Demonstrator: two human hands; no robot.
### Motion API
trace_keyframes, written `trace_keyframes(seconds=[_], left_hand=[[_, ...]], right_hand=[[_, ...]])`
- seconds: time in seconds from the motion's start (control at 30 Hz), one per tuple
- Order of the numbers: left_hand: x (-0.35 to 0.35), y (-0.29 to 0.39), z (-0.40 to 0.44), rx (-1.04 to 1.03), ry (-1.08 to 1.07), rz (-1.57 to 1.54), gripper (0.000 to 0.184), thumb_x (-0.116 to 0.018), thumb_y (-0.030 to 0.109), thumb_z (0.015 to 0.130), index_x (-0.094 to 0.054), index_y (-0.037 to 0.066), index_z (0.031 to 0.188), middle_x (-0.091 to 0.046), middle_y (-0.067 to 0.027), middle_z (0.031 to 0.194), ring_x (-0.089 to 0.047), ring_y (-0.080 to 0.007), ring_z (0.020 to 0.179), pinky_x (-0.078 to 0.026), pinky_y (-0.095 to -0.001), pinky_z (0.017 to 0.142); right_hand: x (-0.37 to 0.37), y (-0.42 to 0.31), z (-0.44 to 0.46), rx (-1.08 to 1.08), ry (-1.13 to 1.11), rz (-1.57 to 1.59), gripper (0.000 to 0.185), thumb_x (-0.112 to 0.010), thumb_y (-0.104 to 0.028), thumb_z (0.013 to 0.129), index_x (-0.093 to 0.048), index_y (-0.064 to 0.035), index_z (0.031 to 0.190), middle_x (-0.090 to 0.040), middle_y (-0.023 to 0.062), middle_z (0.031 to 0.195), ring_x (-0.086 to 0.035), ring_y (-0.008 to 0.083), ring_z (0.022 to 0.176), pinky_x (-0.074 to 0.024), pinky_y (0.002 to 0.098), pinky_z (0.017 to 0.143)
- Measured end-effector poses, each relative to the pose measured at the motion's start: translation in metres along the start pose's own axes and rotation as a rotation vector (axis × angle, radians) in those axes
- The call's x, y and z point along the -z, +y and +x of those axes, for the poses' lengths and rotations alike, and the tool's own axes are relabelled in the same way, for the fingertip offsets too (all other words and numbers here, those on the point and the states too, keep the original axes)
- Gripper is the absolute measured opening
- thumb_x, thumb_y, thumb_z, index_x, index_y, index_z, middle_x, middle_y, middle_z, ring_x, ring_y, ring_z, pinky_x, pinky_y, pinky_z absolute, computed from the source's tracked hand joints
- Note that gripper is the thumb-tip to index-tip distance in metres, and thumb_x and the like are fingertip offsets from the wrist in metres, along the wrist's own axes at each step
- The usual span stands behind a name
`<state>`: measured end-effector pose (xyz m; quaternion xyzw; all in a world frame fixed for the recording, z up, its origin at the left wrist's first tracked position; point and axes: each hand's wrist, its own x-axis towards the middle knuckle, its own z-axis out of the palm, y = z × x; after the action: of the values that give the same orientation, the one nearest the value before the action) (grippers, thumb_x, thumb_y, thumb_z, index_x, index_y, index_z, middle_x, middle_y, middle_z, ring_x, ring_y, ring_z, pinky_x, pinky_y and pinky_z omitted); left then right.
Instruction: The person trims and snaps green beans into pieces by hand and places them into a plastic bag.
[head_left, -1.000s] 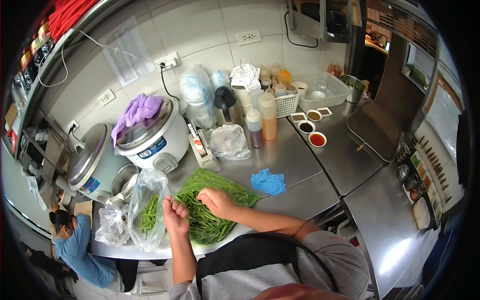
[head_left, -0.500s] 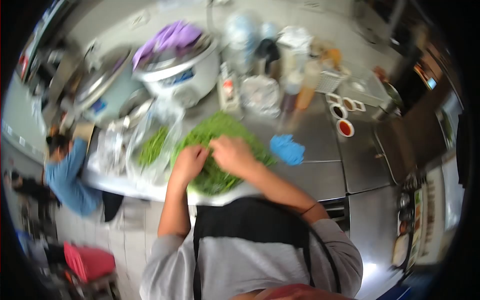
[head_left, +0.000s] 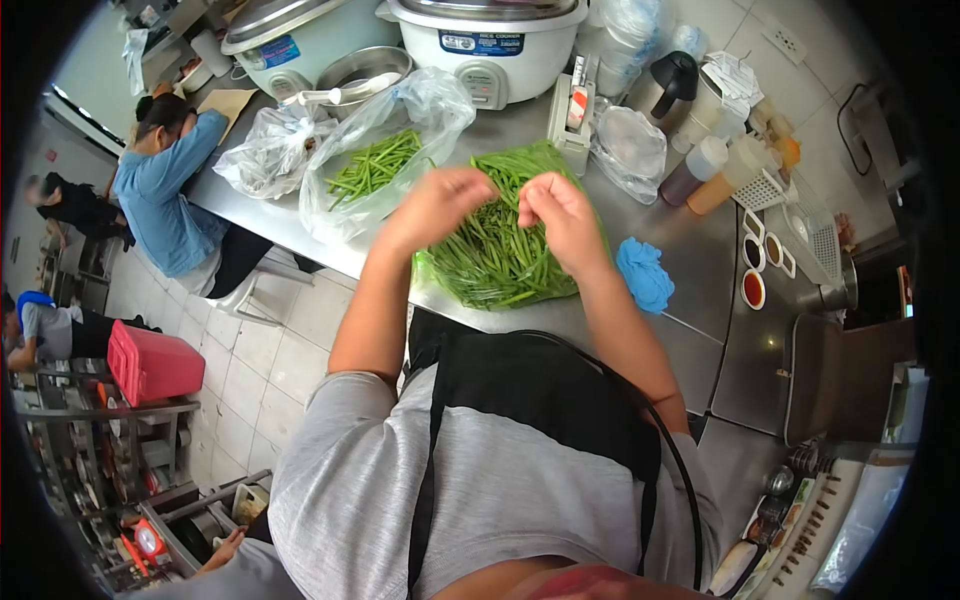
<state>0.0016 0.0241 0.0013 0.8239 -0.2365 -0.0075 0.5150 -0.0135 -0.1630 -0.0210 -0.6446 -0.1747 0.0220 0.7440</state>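
Note:
A clear plastic bag full of cut green stems (head_left: 500, 262), which look like vegetable pieces, lies open on the steel table. Over its left side my left hand (head_left: 440, 204) is raised, fingers curled into a pinch. My right hand (head_left: 563, 216) faces it across a small gap, closed with thumb and forefinger together. Whatever the fingertips hold is too small to tell. To the left, a second clear bag (head_left: 335, 215) holds more short green pieces (head_left: 376, 166). A crumpled blue glove-like piece (head_left: 645, 274) rests right of the full bag.
Two rice cookers (head_left: 490, 62) stand at the back beside a metal pot (head_left: 365, 66). Sauce bottles (head_left: 694, 168) and small sauce bowls (head_left: 753, 290) are on the right. A person in a blue shirt (head_left: 165, 190) sits leaning on the table's left end.
The view has shifted and sharpened. My hands have lifted from the green stems and moved a little apart above them.

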Motion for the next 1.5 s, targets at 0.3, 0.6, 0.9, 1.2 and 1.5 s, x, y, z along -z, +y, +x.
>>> trace_keyframes(seconds=[0.3, 0.6, 0.9, 1.2, 1.5], left_hand=[[0.099, -0.063, 0.007, 0.088, 0.594, 0.785, 0.029, -0.056, 0.021, 0.077, -0.059, 0.005, 0.101, -0.055, -0.0211, 0.096, -0.054, -0.0309, 0.086, -0.042, -0.0354, 0.077], [-0.028, -0.056, 0.006, -0.030, 0.394, 0.501, 0.016, -0.060, 0.012, 0.072, -0.063, 0.003, 0.084, -0.058, -0.0154, 0.085, -0.054, -0.0317, 0.082, -0.043, -0.0374, 0.073], [-0.049, 0.009, 0.013, -0.239, 0.326, 0.591, 0.008, -0.059, 0.007, 0.070, -0.061, 0.005, 0.078, -0.054, -0.0107, 0.073, -0.053, -0.0297, 0.072, -0.044, -0.0379, 0.063], [-0.037, -0.010, 0.012, 0.005, 0.236, -0.046, 0.012, -0.053, 0.011, 0.082, -0.061, 0.002, 0.083, -0.055, -0.0021, 0.074, -0.051, -0.0130, 0.060, -0.040, -0.0241, 0.055], [-0.016, 0.000, 0.015, 0.120, 0.330, -0.789, 0.010, -0.049, 0.011, 0.085, -0.053, 0.002, 0.088, -0.055, -0.0050, 0.082, -0.051, -0.0105, 0.062, -0.045, -0.0243, 0.059]], right_hand=[[0.017, 0.000, 0.000, 0.021, -0.011, -0.791, 0.020, -0.058, -0.013, 0.074, -0.058, -0.0028, 0.091, -0.059, 0.0122, 0.080, -0.058, 0.0220, 0.066, -0.0453, 0.0305, 0.060], [0.007, -0.007, -0.004, 0.197, 0.114, -0.905, 0.025, -0.060, -0.013, 0.072, -0.057, -0.0063, 0.096, -0.056, 0.0097, 0.085, -0.056, 0.0267, 0.072, -0.0449, 0.0348, 0.061], [0.020, -0.024, 0.007, 0.484, 0.108, -1.446, 0.007, -0.058, -0.013, 0.071, -0.052, -0.0096, 0.073, -0.051, 0.0054, 0.075, -0.054, 0.0219, 0.074, -0.0402, 0.0361, 0.059], [0.015, -0.011, 0.003, 0.198, 0.271, -0.609, 0.011, -0.050, -0.011, 0.080, -0.053, -0.0010, 0.084, -0.057, 0.0139, 0.079, -0.055, 0.0277, 0.068, -0.0431, 0.0340, 0.064], [0.001, 0.002, -0.009, 0.107, 0.073, -0.567, 0.013, -0.055, -0.014, 0.078, -0.057, -0.0021, 0.082, -0.058, 0.0136, 0.074, -0.057, 0.0253, 0.066, -0.0433, 0.0336, 0.060]])
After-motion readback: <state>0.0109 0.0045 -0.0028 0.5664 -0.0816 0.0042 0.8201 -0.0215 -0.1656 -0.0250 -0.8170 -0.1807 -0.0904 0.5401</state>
